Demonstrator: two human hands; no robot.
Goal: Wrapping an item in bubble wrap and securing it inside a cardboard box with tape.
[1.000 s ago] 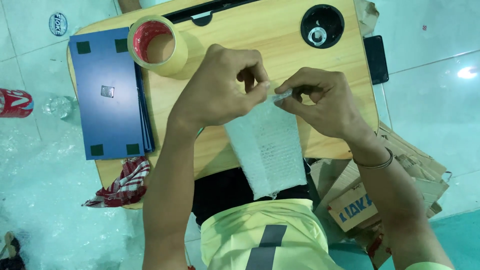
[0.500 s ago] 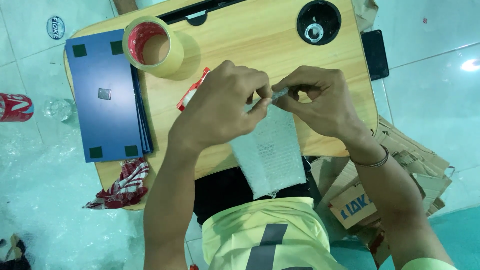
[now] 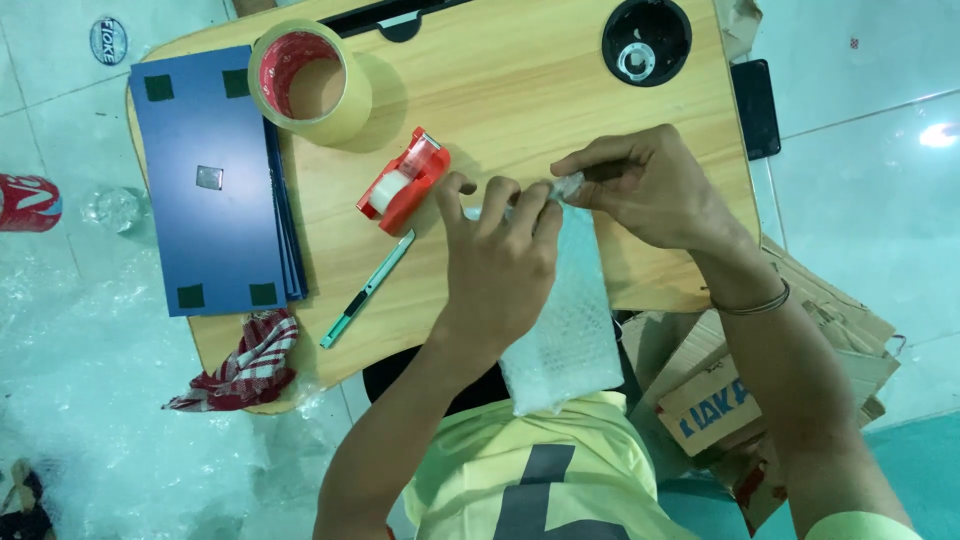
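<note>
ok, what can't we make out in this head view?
- What the bubble wrap covers: hidden by the wrap and left hand.
- What the right hand fingertips pinch: too small, covered by fingers.
- Cardboard boxes: partly behind the right arm.
- Tape roll: its end isn't visible.

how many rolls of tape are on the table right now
2. A big tan tape roll stands at the far left by the blue boards; a small roll sits in the red dispenser mid-table, near the left hand. Others may be hidden.

A: Left hand [image 3: 497, 262]?
B: Palm down, fingers curled, forearm running up from bottom centre.
A: Right hand [image 3: 648, 187]?
B: Fingertips pinched shut, wrist bent inward, forearm from lower right.
</note>
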